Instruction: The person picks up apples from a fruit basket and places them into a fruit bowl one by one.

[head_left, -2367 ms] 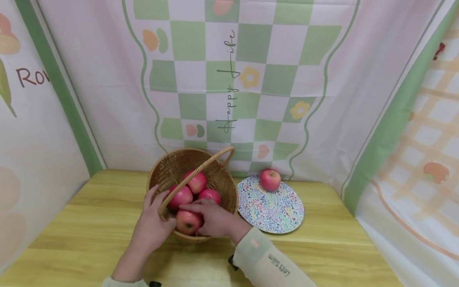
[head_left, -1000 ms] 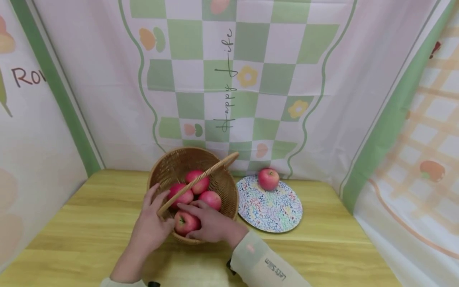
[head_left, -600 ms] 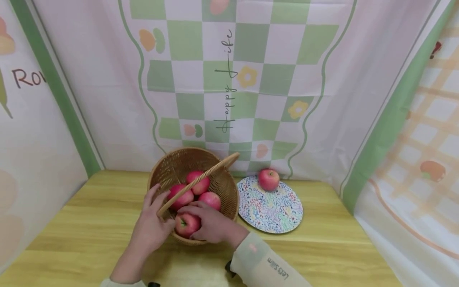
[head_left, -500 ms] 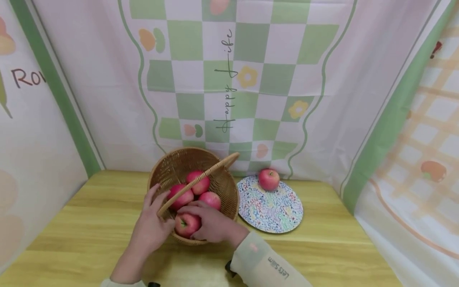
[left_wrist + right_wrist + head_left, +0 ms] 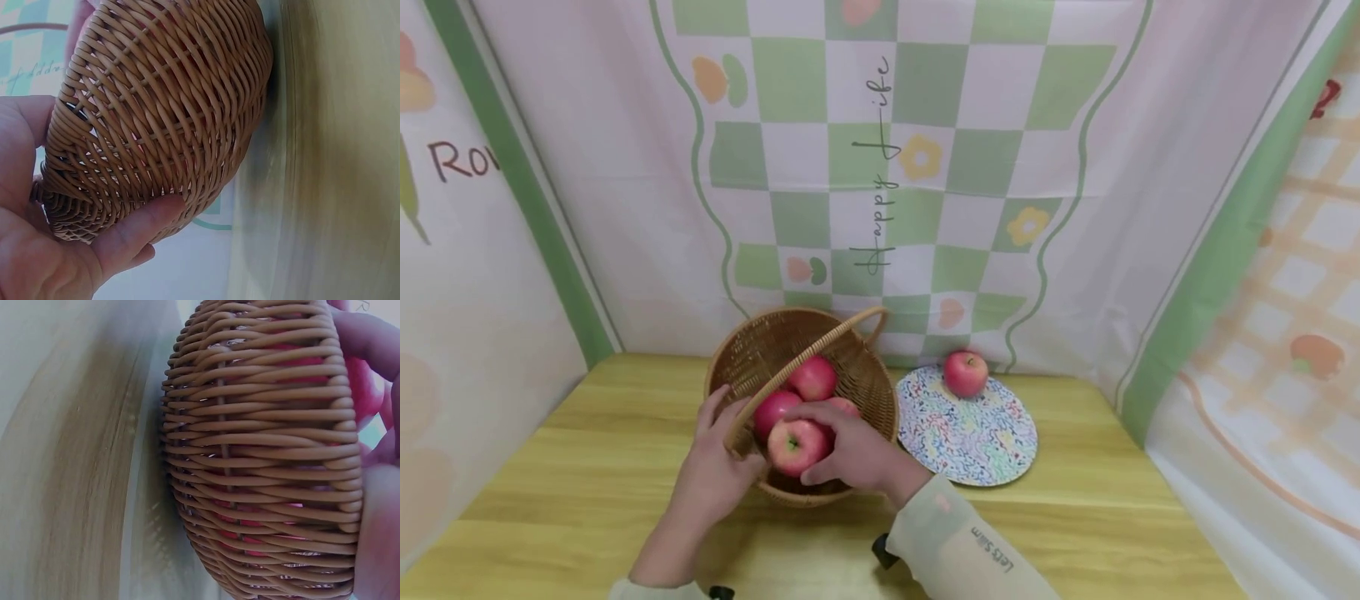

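Observation:
A wicker basket (image 5: 871, 375) stands tilted toward me on the table. My left hand (image 5: 718, 467) grips its left rim at the base of the handle (image 5: 805, 358); in the left wrist view its fingers lie along the woven outside. My right hand (image 5: 865, 454) holds a red apple (image 5: 792, 448) between thumb and fingers, just inside the basket's front. Behind it in the basket are a left apple (image 5: 772, 408), a back apple (image 5: 814, 377) and a right apple (image 5: 845, 406), partly hidden by my right hand. In the right wrist view the basket's wall (image 5: 269, 444) covers most of the fruit.
Right of the basket lies a round speckled plate (image 5: 962, 442) with one red apple (image 5: 966, 373) at its back edge. The wooden table (image 5: 1075, 500) ends at a fabric backdrop (image 5: 880, 167), with printed side panels left and right.
My right hand has raised the front apple from low by the basket's front rim and moved it slightly back. The handle has swung a little left. My left hand keeps its grip.

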A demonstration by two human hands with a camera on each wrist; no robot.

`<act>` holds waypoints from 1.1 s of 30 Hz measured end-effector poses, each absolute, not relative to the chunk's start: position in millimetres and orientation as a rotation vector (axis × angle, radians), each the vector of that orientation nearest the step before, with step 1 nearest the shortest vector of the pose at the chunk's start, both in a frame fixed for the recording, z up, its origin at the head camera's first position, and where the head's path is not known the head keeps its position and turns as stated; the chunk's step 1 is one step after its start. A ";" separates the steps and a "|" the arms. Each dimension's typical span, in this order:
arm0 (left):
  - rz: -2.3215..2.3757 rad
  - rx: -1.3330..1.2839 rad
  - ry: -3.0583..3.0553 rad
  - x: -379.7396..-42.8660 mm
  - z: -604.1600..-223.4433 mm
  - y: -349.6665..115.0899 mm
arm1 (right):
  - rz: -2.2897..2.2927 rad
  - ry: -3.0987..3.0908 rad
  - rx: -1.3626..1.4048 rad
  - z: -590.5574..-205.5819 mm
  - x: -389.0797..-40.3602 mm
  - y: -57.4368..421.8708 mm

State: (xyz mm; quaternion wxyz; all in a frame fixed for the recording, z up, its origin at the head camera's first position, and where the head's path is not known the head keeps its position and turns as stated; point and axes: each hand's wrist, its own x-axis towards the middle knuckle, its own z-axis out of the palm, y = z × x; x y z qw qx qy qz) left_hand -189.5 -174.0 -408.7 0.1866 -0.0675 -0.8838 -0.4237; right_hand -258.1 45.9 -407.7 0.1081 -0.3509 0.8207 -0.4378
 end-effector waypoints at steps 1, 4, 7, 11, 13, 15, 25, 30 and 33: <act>-1.188 -0.192 -2.488 -189.6 -408.6 -174.0 | -1.301 2.412 -1.024 -407.5 -258.7 46.6; -1.194 -0.184 -2.501 -189.6 -407.7 -174.0 | -1.311 2.416 -1.018 -408.2 -260.4 47.9; -1.203 -0.175 -2.514 -189.6 -406.3 -173.7 | -1.377 2.394 -0.976 -407.8 -261.2 49.7; -1.229 -0.168 -2.511 -189.0 -405.7 -173.1 | -1.691 2.139 -0.850 -408.5 -263.4 53.5; -1.238 -0.164 -2.500 -188.5 -406.2 -173.0 | -1.896 1.885 -0.793 -410.1 -265.8 55.2; -1.241 -0.160 -2.490 -188.4 -407.0 -172.6 | -2.048 1.657 -0.735 -412.0 -267.9 57.0; -1.258 -0.143 -2.487 -188.5 -410.3 -175.1 | -2.247 1.366 -0.577 -410.6 -270.8 66.0; -1.323 -0.108 -2.513 -188.0 -408.6 -176.0 | -2.258 1.348 -0.548 -404.5 -268.6 71.2; -1.338 -0.079 -2.524 -188.1 -407.2 -175.3 | -2.276 1.333 -0.542 -401.1 -265.5 76.4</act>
